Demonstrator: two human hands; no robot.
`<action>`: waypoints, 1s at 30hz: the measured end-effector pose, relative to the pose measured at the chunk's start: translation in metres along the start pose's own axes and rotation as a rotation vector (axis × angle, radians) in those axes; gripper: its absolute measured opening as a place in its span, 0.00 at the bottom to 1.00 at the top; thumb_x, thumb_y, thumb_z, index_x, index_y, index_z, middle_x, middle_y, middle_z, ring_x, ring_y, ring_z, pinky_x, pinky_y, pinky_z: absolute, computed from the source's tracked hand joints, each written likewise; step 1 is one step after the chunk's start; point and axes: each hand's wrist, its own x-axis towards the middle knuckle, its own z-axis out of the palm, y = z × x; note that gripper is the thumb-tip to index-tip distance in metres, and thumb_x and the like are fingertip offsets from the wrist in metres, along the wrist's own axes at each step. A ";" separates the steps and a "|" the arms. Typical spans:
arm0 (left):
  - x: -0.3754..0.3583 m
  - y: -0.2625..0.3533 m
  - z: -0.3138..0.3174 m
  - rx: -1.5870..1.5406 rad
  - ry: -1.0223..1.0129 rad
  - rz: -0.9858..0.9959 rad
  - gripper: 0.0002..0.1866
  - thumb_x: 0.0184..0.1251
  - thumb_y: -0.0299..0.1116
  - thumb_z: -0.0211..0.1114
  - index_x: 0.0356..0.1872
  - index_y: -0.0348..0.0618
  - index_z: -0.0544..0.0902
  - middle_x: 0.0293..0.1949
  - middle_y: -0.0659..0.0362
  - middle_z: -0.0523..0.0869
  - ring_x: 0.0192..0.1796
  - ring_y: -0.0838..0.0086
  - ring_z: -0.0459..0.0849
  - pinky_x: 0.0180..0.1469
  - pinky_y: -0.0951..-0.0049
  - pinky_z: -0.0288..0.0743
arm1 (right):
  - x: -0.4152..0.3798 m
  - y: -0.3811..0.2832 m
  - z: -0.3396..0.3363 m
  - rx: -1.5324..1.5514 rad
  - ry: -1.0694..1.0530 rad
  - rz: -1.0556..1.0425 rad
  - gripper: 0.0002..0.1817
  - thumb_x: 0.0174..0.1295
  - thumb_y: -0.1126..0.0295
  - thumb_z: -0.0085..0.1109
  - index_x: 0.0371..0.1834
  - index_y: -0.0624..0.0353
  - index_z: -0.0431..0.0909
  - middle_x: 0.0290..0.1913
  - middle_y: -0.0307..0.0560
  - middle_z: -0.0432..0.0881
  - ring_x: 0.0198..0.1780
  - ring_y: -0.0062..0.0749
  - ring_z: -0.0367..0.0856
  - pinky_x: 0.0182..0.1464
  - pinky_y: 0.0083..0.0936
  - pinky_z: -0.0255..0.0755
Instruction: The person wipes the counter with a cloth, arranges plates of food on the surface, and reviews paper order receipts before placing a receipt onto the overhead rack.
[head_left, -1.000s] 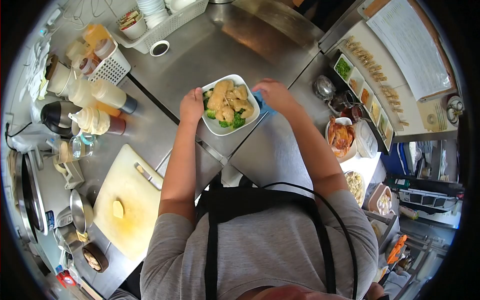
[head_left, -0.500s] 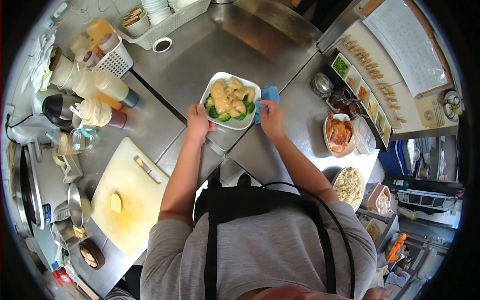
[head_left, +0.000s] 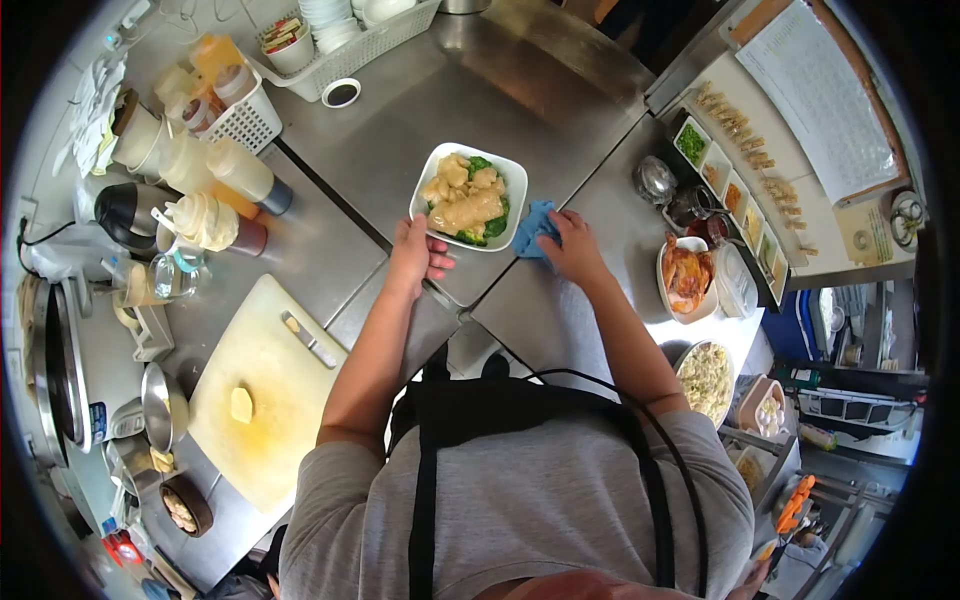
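Note:
A white squarish bowl (head_left: 516,190) stands near the corner of the steel counter. In it lie sauce-coated pale pieces (head_left: 465,205) and green broccoli (head_left: 494,228). My left hand (head_left: 413,258) grips the bowl's near left corner, thumb at the rim and fingers curled beneath. To the right of the bowl, my right hand (head_left: 572,245) is closed over a crumpled blue cloth (head_left: 534,228), which rests on the counter just off the bowl's side. Part of the cloth is hidden under my fingers.
On the left, a cutting board (head_left: 262,400) bears a small yellow piece (head_left: 242,404); squeeze bottles (head_left: 245,170) stand behind it. A small dark-sauce dish (head_left: 341,93) sits farther back. On the right are a dish of roast chicken (head_left: 688,275) and a black tray (head_left: 745,225) of garnishes.
The bowl has turned, so the broccoli now shows along its right side. My right hand has moved away from the bowl's edge to the right, with the cloth.

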 end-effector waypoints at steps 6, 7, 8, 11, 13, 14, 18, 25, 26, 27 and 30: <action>0.023 0.003 -0.013 0.086 -0.069 0.085 0.23 0.67 0.46 0.34 0.55 0.42 0.60 0.21 0.59 0.75 0.15 0.77 0.74 0.12 0.82 0.65 | 0.030 0.004 -0.037 0.239 -0.065 0.446 0.16 0.47 0.71 0.54 0.41 0.61 0.76 0.36 0.55 0.78 0.39 0.43 0.77 0.44 0.28 0.70; 0.025 0.003 -0.013 0.076 -0.081 0.099 0.22 0.68 0.46 0.34 0.55 0.42 0.60 0.20 0.59 0.75 0.15 0.77 0.74 0.12 0.83 0.65 | 0.042 0.004 -0.042 0.230 -0.037 0.439 0.15 0.46 0.72 0.53 0.40 0.61 0.76 0.35 0.54 0.79 0.38 0.42 0.77 0.43 0.27 0.70; 0.026 0.002 -0.014 0.066 -0.092 0.112 0.22 0.68 0.46 0.34 0.55 0.42 0.61 0.20 0.59 0.75 0.15 0.77 0.74 0.12 0.83 0.65 | 0.053 0.003 -0.048 0.220 -0.010 0.433 0.14 0.46 0.72 0.53 0.39 0.61 0.77 0.34 0.53 0.79 0.37 0.41 0.78 0.42 0.27 0.70; 0.030 0.001 -0.018 0.059 -0.130 0.096 0.23 0.67 0.45 0.36 0.58 0.43 0.59 0.20 0.58 0.76 0.15 0.78 0.74 0.13 0.82 0.66 | 0.087 -0.034 -0.038 0.074 0.079 0.063 0.11 0.45 0.75 0.52 0.33 0.58 0.78 0.35 0.49 0.78 0.38 0.39 0.77 0.42 0.28 0.70; 0.029 0.005 -0.018 0.058 -0.149 0.085 0.22 0.67 0.44 0.36 0.58 0.43 0.60 0.20 0.58 0.76 0.15 0.78 0.74 0.13 0.83 0.66 | 0.104 -0.050 -0.017 -0.078 0.091 -0.188 0.09 0.45 0.75 0.51 0.31 0.56 0.78 0.35 0.46 0.78 0.39 0.37 0.76 0.42 0.29 0.70; 0.029 0.007 -0.017 0.059 -0.158 0.080 0.22 0.67 0.43 0.36 0.58 0.43 0.60 0.20 0.58 0.76 0.15 0.78 0.74 0.13 0.83 0.66 | 0.111 -0.055 -0.005 -0.131 0.089 -0.297 0.08 0.45 0.74 0.51 0.29 0.55 0.78 0.34 0.46 0.77 0.39 0.37 0.76 0.42 0.29 0.70; 0.030 0.006 -0.017 0.042 -0.155 0.082 0.20 0.67 0.41 0.36 0.56 0.43 0.61 0.20 0.58 0.76 0.14 0.78 0.73 0.13 0.82 0.67 | 0.122 -0.059 0.013 -0.397 -0.114 -0.502 0.06 0.45 0.73 0.49 0.25 0.53 0.77 0.33 0.42 0.75 0.41 0.32 0.74 0.43 0.29 0.69; 0.024 0.012 -0.011 0.002 -0.126 0.075 0.18 0.67 0.38 0.37 0.51 0.38 0.63 0.23 0.57 0.76 0.15 0.77 0.74 0.14 0.81 0.70 | 0.106 -0.069 -0.014 -0.635 -0.377 -0.450 0.07 0.46 0.73 0.49 0.26 0.54 0.78 0.37 0.41 0.74 0.45 0.34 0.72 0.45 0.30 0.68; 0.024 0.012 -0.011 0.001 -0.119 0.072 0.18 0.66 0.38 0.36 0.51 0.37 0.63 0.23 0.56 0.76 0.15 0.77 0.74 0.14 0.81 0.71 | 0.101 -0.069 -0.018 -0.592 -0.390 -0.416 0.07 0.46 0.73 0.49 0.27 0.54 0.78 0.37 0.43 0.75 0.44 0.35 0.73 0.45 0.30 0.68; 0.023 0.011 -0.011 0.012 -0.121 0.074 0.18 0.66 0.38 0.36 0.51 0.37 0.63 0.23 0.56 0.76 0.15 0.77 0.75 0.14 0.80 0.71 | 0.098 -0.067 -0.022 -0.547 -0.402 -0.382 0.08 0.47 0.74 0.48 0.27 0.55 0.78 0.37 0.44 0.76 0.43 0.36 0.73 0.44 0.31 0.68; 0.025 0.010 -0.012 0.034 -0.124 0.082 0.18 0.66 0.37 0.36 0.51 0.38 0.64 0.24 0.56 0.76 0.15 0.77 0.75 0.15 0.80 0.71 | 0.113 -0.045 -0.049 -0.085 -0.738 -0.117 0.12 0.46 0.77 0.49 0.33 0.54 0.79 0.35 0.49 0.77 0.40 0.39 0.75 0.43 0.28 0.69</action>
